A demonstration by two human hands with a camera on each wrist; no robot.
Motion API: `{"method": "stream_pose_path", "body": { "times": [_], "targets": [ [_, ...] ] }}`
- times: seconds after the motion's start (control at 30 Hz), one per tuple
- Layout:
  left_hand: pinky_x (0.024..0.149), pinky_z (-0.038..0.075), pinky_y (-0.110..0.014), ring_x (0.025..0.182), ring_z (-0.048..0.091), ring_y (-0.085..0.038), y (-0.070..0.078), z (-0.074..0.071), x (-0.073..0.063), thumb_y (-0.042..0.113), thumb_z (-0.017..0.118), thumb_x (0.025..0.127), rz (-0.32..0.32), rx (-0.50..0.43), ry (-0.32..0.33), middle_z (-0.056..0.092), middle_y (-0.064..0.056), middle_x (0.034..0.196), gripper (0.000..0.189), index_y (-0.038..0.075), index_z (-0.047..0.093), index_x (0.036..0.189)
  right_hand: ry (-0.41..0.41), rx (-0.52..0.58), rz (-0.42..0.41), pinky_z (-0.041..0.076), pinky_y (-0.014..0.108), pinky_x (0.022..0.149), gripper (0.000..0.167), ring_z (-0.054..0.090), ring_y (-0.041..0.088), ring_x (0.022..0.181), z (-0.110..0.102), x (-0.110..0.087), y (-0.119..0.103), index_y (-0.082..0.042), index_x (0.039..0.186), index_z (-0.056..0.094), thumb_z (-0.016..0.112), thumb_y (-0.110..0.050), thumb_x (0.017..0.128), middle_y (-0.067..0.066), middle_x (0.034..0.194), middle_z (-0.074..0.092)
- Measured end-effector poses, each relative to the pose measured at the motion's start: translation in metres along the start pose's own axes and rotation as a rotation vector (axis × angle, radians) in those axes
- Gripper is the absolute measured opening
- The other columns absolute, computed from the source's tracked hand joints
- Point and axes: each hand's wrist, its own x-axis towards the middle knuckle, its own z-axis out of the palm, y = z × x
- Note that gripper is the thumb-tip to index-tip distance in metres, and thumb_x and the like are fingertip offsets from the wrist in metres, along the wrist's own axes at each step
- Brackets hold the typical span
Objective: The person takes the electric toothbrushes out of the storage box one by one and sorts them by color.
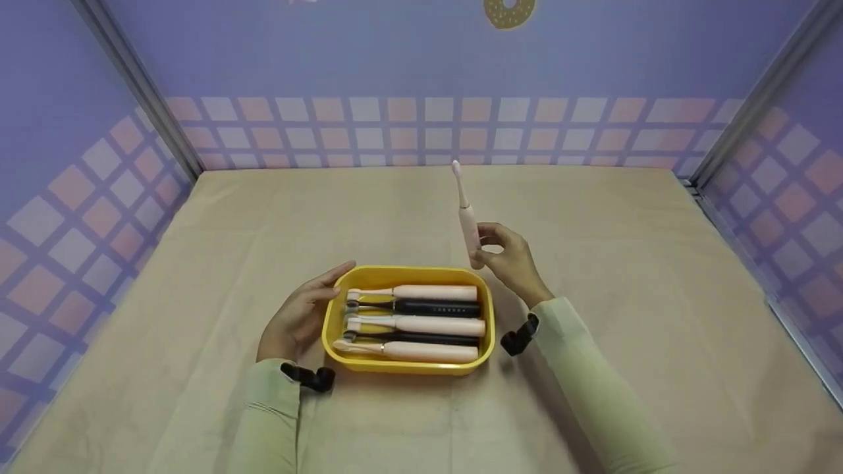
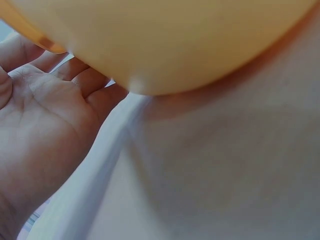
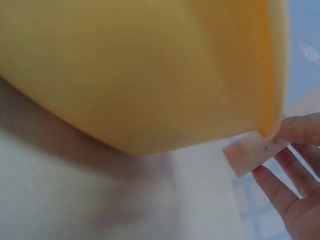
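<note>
Item: pink electric toothbrush (image 1: 467,220), one, held clear of the table (image 1: 625,276). Long axis near upright, leaning slightly left, brush head uppermost and the butt end down. Position: just past the far right corner of the yellow tray (image 1: 408,366), above the table's middle ground, well short of the far edge. The butt end shows in the right wrist view (image 3: 252,152) beside the tray's rim (image 3: 150,75).

Right hand (image 1: 510,260): fingers and thumb pinched on the lower handle of the raised toothbrush. This hand is the one at the item; the left is well apart from it, across the tray.

Left hand (image 1: 299,316): fingers straight, laid flat against the tray's left wall, holding nothing. Palm visible in the left wrist view (image 2: 45,120) beside the tray's underside (image 2: 165,40).

Tray: one, yellow, rectangular with rounded corners, resting on the table toward the near edge, between the two hands.

Contents of tray, counted: five toothbrushes lying side by side, long axes left to right, heads toward the left wall. Three pink (image 1: 421,293), two black (image 1: 428,308), alternating pink and black from far side to near.

Total toothbrushes: six; four pink, two black.
</note>
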Motion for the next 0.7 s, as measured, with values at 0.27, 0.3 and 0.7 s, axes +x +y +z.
{"method": "stream_pose_path", "body": {
  "times": [0.27, 0.3, 0.7],
  "targets": [
    [0.103, 0.045, -0.033, 0.127, 0.052, -0.019, 0.000, -0.001, 0.000, 0.003, 0.043, 0.099, 0.013, -0.004, -0.019, 0.045, -0.006, 0.145, 0.056, 0.011, 0.028, 0.153, 0.007, -0.028, 0.028, 0.051, 0.042, 0.096, 0.039, 0.063, 0.029, 0.108, 0.002, 0.002, 0.009, -0.001, 0.120, 0.061, 0.068, 0.006, 0.082, 0.016, 0.117, 0.064],
    [0.103, 0.045, -0.033, 0.127, 0.053, -0.020, 0.000, -0.001, 0.000, 0.003, 0.043, 0.099, 0.011, -0.012, -0.016, 0.046, -0.006, 0.144, 0.056, 0.012, 0.029, 0.152, 0.006, -0.030, 0.031, 0.051, 0.042, 0.096, 0.039, 0.063, 0.029, 0.108, 0.003, 0.002, 0.010, -0.002, 0.120, 0.061, 0.068, 0.006, 0.082, 0.015, 0.118, 0.064],
    [0.102, 0.047, -0.031, 0.127, 0.052, -0.021, 0.001, -0.001, 0.000, 0.005, 0.043, 0.100, 0.016, -0.017, -0.051, 0.047, -0.006, 0.143, 0.057, 0.011, 0.026, 0.153, -0.001, -0.065, 0.050, 0.046, 0.045, 0.102, 0.037, 0.061, 0.029, 0.110, 0.004, 0.009, 0.020, -0.002, 0.119, 0.059, 0.066, 0.006, 0.084, 0.015, 0.116, 0.064]
  ]
}}
